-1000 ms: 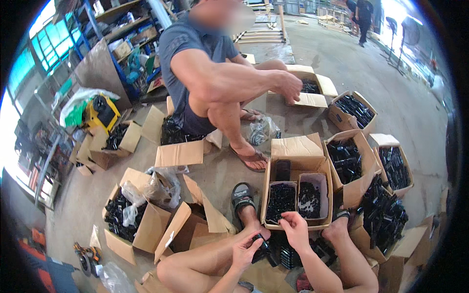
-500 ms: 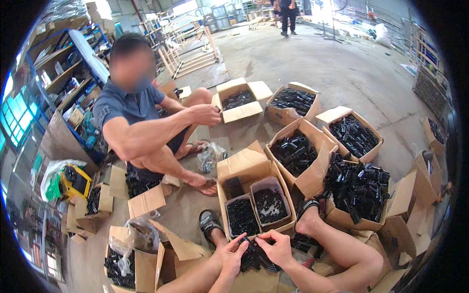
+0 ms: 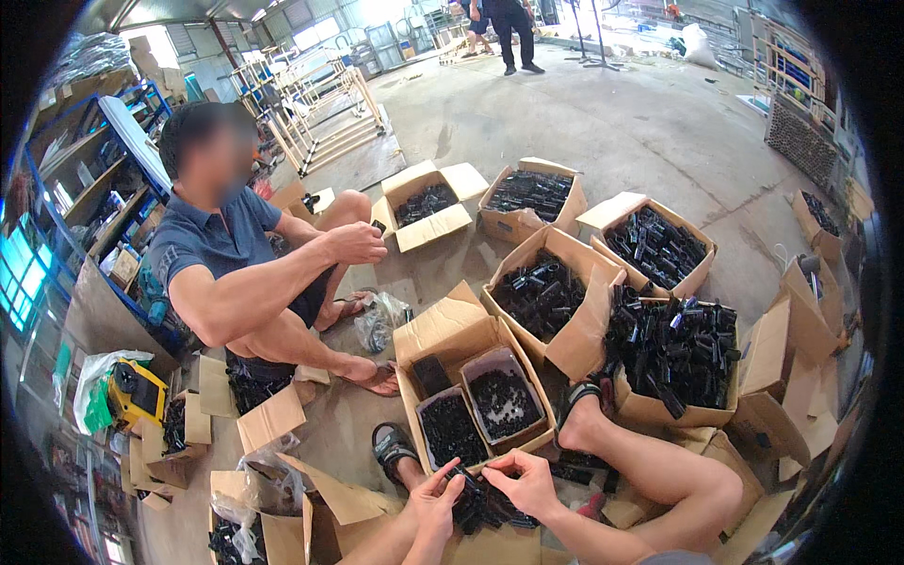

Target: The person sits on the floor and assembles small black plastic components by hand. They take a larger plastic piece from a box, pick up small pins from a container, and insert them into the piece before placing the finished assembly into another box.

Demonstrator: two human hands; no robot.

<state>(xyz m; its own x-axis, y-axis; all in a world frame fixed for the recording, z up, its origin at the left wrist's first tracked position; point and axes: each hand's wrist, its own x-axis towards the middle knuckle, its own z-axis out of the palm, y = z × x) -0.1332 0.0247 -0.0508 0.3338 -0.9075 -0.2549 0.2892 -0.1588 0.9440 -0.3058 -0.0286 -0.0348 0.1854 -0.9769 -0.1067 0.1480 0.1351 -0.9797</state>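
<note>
Left hand (image 3: 435, 497) and right hand (image 3: 524, 482) meet low in frame, fingers pinched on small black plastic parts (image 3: 478, 504) heaped between the knees. Just beyond: open cardboard box (image 3: 443, 331) holding two trays of like parts. Co-worker (image 3: 247, 273) sits on the floor opposite, left.

Your one view comes from the camera on your head, tipped forward and down across the concrete floor. Your left hand (image 3: 435, 499) and right hand (image 3: 529, 482) sit close under the lens at 6 o'clock, your legs running out toward 4 o'clock. The seated co-worker (image 3: 247, 273) lies farther off at 9 o'clock. Open cardboard boxes (image 3: 556, 292) fill the middle. The fisheye bends the warehouse toward the rim at 12 o'clock.
</note>
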